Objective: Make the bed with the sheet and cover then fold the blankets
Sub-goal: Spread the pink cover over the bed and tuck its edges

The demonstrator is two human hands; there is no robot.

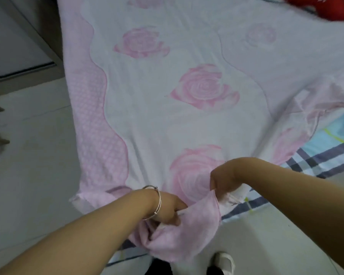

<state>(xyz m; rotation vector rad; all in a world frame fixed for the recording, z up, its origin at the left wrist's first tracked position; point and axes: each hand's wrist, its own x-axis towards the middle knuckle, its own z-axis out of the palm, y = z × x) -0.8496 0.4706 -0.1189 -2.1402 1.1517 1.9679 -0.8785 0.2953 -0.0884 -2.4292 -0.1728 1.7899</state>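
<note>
Pink rose blanket (pixel 187 86) spread flat over the bed, reaching from the near edge up to the far end of the view. Wavy band of deeper pink netting pattern down the blanket's left side, large roses printed along its pale middle. Near edge of the blanket lifted and bunched into a hanging fold over the floor.

Left hand (pixel 168 208) at the blanket's near edge, fingers curled round the bunched hem, thumb on top, gripping it. Thin silver bangle (pixel 157 203) on that wrist. Right hand (pixel 223 180) just to the right of the left and slightly higher above the blanket, wrist bent down, fingers closed and pinching the same hem where it rises to meet them. Short stretch of pink cloth taut between the two hands, the rest drooping below the left.

Plaid sheet (pixel 326 147) in blue, white and dark stripes showing beyond the blanket's right border and under its near right corner. Red cloth (pixel 326 6) past the blanket's far right corner, partly cut off. Pale tiled floor (pixel 28 175) left of the blanket; grey cabinet (pixel 14 46) beyond that, near the blanket's far left corner. White shoe (pixel 224 262) on the floor below the hanging fold.
</note>
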